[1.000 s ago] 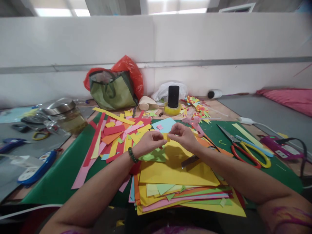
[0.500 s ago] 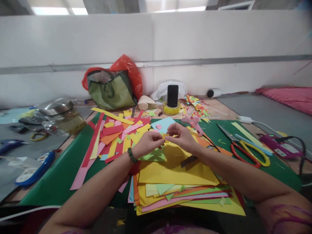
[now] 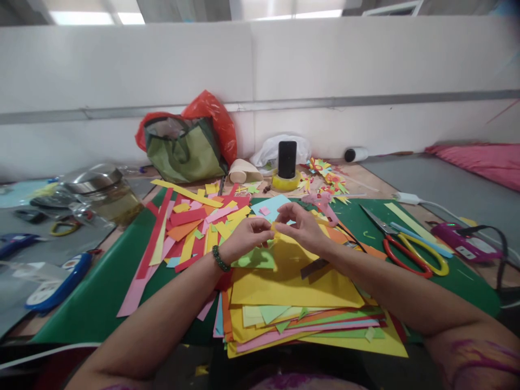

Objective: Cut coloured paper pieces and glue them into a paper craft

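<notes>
above the stack of coloured sheets [image 3: 292, 287] on the bench [image 3: 368, 176], the left grip [image 3: 247, 238] and the right grip [image 3: 303, 227] are both pinching a small yellow paper piece [image 3: 277, 233] between their fingertips. scissors [image 3: 406, 252] are lying well apart on the green mat [image 3: 101, 298] to the right.

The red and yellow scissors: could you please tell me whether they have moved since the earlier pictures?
No: the scissors keep their place on the green mat, equally far right of the propped phone throughout.

Red-and-yellow scissors [image 3: 390, 242] lie on the green mat [image 3: 101, 295]; a phone [image 3: 287, 158] stands in a yellow tape roll [image 3: 286, 183]
</notes>
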### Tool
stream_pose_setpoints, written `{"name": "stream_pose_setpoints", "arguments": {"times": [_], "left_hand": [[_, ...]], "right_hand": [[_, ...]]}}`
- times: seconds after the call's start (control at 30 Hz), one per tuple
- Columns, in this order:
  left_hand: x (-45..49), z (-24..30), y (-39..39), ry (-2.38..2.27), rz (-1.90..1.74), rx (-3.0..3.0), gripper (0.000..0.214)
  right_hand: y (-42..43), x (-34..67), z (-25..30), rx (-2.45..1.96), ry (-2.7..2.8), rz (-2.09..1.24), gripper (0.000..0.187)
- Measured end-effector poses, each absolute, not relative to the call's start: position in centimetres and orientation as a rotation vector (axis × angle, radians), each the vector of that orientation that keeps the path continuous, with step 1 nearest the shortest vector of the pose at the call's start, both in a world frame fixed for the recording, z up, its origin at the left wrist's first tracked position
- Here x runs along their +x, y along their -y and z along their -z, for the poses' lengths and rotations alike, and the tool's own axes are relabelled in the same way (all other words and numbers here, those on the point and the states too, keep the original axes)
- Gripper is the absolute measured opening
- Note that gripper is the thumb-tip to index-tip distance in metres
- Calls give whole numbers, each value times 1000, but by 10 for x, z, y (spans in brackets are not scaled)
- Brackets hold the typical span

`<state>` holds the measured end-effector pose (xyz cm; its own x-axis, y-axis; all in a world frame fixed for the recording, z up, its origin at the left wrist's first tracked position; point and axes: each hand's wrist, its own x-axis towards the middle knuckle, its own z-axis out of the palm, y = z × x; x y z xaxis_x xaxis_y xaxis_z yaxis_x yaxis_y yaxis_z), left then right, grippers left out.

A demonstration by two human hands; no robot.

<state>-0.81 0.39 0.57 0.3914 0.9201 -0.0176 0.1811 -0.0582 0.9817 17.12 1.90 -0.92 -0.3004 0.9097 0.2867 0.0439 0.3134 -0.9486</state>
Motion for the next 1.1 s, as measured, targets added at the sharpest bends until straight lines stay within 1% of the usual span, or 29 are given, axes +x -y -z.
{"name": "stream_pose_setpoints", "arguments": {"times": [0.1,0.23,0.27,0.37,0.43,0.57,0.7,0.8,0.9,1.0,1.1], "left_hand": [[-10,-11,-3,-1046,-887,1452,21],[-17,-16,-6,-993,-923,1264,19],[-19,-18,-7,-978,-955,1200,19],[-32,-24,-16,-956,-1154,962,20],[-44,-28,-25,-935,-1321,786,19],[-73,-32,-43,-925,-1620,508,11],[-95,-31,-56,-1057,-1855,338,5],[-92,-24,-59,-1160,-1760,548,9],[-70,-10,-56,-1211,-1513,793,16],[-45,4,-50,-1228,-1289,944,19],[-37,13,-48,-1310,-1010,1262,27]], "right_hand": [[-19,175,4,-934,1667,-1159,48],[-15,180,-4,-873,2027,-1334,40],[-14,182,-6,-847,2123,-1366,41],[-12,190,-15,-751,2289,-1500,44],[-12,196,-21,-684,2362,-1662,45],[-11,205,-29,-555,2609,-1972,47],[-11,207,-30,-488,2708,-2083,47],[-13,206,-26,-564,2654,-2014,44],[-14,204,-21,-608,2642,-1917,42],[-14,202,-18,-629,2655,-1907,42],[-14,202,-16,-649,2648,-1890,41]]}}
